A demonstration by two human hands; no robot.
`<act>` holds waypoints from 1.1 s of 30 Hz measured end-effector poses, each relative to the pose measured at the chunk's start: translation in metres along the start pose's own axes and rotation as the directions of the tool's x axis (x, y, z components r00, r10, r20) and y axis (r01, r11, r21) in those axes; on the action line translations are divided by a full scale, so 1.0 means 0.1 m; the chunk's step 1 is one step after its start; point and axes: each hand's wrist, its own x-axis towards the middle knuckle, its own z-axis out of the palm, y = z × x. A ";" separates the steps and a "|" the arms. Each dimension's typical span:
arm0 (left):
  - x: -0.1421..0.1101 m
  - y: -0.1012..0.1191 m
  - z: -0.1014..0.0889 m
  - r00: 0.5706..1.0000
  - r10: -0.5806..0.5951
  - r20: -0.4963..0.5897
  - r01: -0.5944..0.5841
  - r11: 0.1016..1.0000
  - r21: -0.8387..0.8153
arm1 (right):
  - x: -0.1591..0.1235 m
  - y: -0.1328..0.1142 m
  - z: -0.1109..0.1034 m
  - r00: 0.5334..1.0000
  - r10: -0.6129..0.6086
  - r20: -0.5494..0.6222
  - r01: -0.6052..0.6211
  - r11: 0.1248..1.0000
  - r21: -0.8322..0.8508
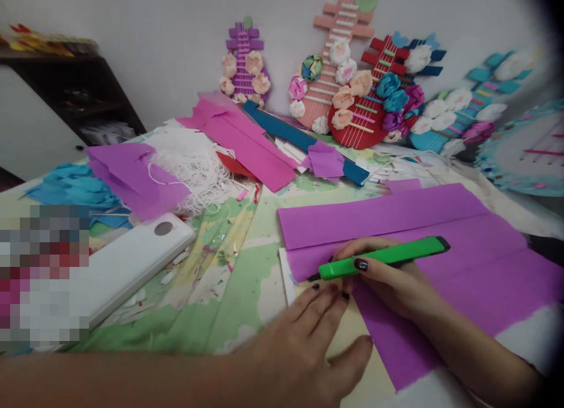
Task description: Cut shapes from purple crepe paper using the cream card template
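My right hand (388, 278) is closed around a flat green tool with a black end, which looks like a utility knife (396, 254). Its dark tip points left, by the edge of purple crepe paper (449, 243). My left hand (315, 337) lies with fingers stretched out on a cream-coloured sheet (352, 349), its fingertips just below the tip and close to my right fingers. The purple paper spreads in folds beneath and beyond my right hand. A white edge of board or paper (286, 276) shows at its left corner.
A white rectangular device (141, 267) lies at left, beside a pixelated patch. Behind it are white string (198, 173), blue paper (66, 187) and purple paper (136, 179). Pink crepe paper (251, 143) and a blue strip (304, 139) lie farther back. Flower-decorated instrument-shaped crafts (352, 123) lean against the wall.
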 end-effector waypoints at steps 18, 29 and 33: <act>0.00 0.01 -0.02 0.998 -0.019 0.067 0.024 0.997 -0.073 | -0.02 0.01 -0.03 0.998 -0.026 0.063 0.033 0.992 -0.118; 0.00 0.01 -0.04 0.996 -0.012 0.087 0.019 0.996 -0.082 | -0.01 0.01 -0.04 0.997 -0.051 0.063 0.060 0.984 -0.166; 0.01 0.01 -0.06 0.995 -0.020 0.100 0.028 0.997 -0.074 | -0.02 -0.02 -0.02 0.997 -0.060 0.041 0.067 0.972 -0.227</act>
